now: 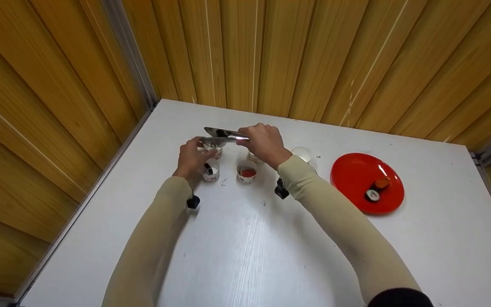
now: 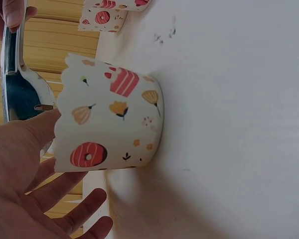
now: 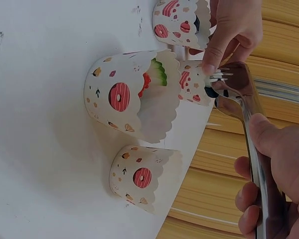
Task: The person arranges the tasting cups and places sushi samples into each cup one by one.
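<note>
My right hand [image 1: 264, 138] grips a pair of metal serving tongs [image 3: 241, 89], with one slotted, fork-like side and one broad flat side. The tong tips reach left over the back-left paper baking cup [image 3: 191, 84]. My left hand [image 1: 191, 157] holds that cup, thumb near its rim, other fingers loosely spread. A dark bit shows beside the tips; whether they grip it I cannot tell. In front stands another printed cup [image 2: 112, 109], with a black and white piece inside. The cup beside it [image 3: 107, 94] holds something red and green.
Further cups stand to the right, one of them whitish [image 1: 301, 153], partly behind my right wrist. A red plate [image 1: 350, 170] on the right carries an orange-topped sushi piece [image 1: 382, 183] and a small white-centred roll [image 1: 372, 195]. Wood-patterned walls [image 1: 237, 55] border the white table [image 1: 237, 256].
</note>
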{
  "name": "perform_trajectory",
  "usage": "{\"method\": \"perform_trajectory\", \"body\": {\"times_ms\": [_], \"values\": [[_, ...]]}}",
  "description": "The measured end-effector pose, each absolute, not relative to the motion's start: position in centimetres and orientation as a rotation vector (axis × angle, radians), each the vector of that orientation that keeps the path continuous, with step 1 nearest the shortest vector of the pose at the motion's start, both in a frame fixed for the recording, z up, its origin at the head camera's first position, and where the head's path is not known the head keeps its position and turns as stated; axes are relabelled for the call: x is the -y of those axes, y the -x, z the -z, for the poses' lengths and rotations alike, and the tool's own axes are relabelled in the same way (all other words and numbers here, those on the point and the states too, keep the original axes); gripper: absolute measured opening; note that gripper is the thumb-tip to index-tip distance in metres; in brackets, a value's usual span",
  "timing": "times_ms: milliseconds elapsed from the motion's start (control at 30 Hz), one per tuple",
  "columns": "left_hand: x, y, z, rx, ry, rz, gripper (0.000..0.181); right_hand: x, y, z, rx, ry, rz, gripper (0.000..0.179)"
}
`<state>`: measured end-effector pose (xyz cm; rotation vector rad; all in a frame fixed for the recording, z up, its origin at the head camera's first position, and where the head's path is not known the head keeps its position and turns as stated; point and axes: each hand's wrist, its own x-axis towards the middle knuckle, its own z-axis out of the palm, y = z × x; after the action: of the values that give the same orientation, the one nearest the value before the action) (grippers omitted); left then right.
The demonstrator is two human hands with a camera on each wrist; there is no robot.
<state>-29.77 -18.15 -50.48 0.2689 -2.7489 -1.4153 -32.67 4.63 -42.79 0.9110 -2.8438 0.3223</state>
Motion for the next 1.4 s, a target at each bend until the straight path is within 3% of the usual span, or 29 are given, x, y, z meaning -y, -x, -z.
{"method": "perform_trajectory", "body": {"times_ms": [1400], "values": [[17.8,31.1,50.3,2.840,-0.284,1.415,0.062,-9.5,32.4,41.9,2.786,-0.858,-0.310,0.031]]}}
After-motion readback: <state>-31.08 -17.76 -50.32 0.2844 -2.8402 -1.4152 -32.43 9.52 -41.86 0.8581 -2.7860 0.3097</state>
